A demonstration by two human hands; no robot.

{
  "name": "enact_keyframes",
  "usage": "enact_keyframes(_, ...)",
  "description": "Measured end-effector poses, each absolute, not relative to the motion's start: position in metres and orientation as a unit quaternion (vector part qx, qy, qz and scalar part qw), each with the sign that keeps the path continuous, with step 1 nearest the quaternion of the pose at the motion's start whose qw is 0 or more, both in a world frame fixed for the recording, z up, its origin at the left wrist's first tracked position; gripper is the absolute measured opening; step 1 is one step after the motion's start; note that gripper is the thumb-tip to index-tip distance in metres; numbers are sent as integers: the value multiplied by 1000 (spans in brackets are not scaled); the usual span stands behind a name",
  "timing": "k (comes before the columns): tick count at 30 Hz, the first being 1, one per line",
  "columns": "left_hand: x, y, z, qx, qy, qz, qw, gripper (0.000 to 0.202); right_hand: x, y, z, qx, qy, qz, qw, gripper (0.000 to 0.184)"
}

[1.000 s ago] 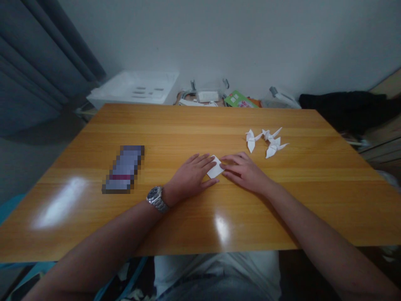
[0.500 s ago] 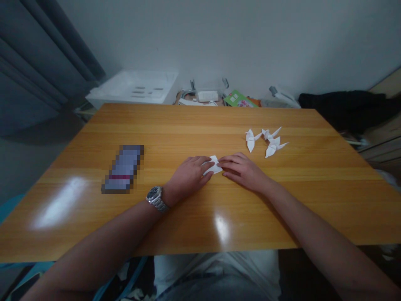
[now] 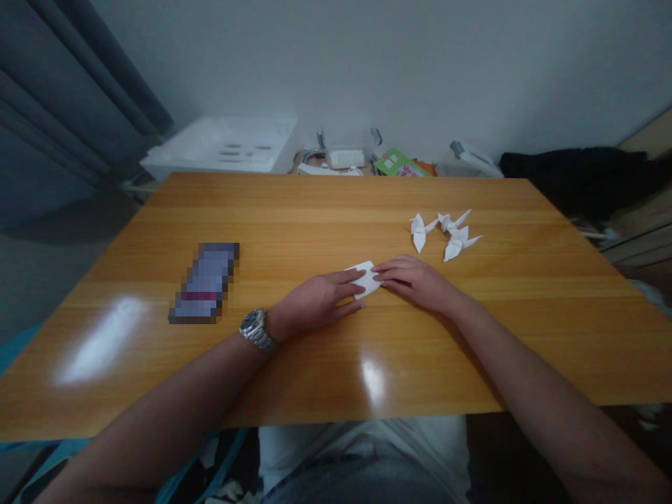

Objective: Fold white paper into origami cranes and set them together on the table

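Note:
A small folded piece of white paper (image 3: pixel 369 279) lies on the wooden table between my two hands. My left hand (image 3: pixel 325 297), with a metal watch on its wrist, is stretched out. Its fingers are apart, and two of them lie on the left part of the paper. At the paper's right edge, the fingertips of my right hand (image 3: pixel 414 280) rest close together, with the thumb beside them; the hand seems closed on that edge. Fingers cover part of the paper, so its full outline is hidden. Three white paper cranes (image 3: pixel 418 234) sit beyond my right hand.
A phone-like device (image 3: pixel 204 283), blurred by pixels, lies left of my hands on the wooden table (image 3: pixel 294 210). Behind the far edge are a white plastic bin (image 3: pixel 231 143), a green booklet (image 3: pixel 402 164) and dark cloth (image 3: pixel 582 178). A grey curtain (image 3: pixel 63 91) hangs at left.
My left fingers have straightened and spread over the paper, uncovering more of it. The paper and my right hand have shifted slightly to the right. The cranes stay in place.

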State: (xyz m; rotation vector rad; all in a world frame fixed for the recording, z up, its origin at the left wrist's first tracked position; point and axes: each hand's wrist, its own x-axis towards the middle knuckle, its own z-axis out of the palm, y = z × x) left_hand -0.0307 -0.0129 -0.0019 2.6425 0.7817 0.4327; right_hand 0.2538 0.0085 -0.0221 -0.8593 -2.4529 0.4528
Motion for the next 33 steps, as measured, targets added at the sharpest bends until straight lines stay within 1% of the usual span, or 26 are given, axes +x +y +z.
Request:
enact_keyframes(4,-34,-12,1,942,253,143,169,40,257,9,-20,-326,-890,194,254,20)
enact_keyframes(9,-31,-17,1,947,244,124,167,45,255,8,-19,-355,-855,252,282,21)
enact_keyframes(12,-28,-20,2,951,228,122,171,46,253,8,-17,-372,-840,266,291,22)
enact_keyframes(18,-27,-22,2,950,237,122,161,42,248,8,-19,-397,-828,251,307,16)
enact_keyframes(22,-27,-22,2,950,247,110,158,43,246,9,-24,-416,-819,239,315,11)
enact_keyframes(29,-27,-22,3,949,233,126,173,39,241,7,-27,-459,-796,230,321,10)
enact_keyframes(33,-26,-21,2,950,236,122,167,43,238,5,-27,-476,-783,232,326,12)
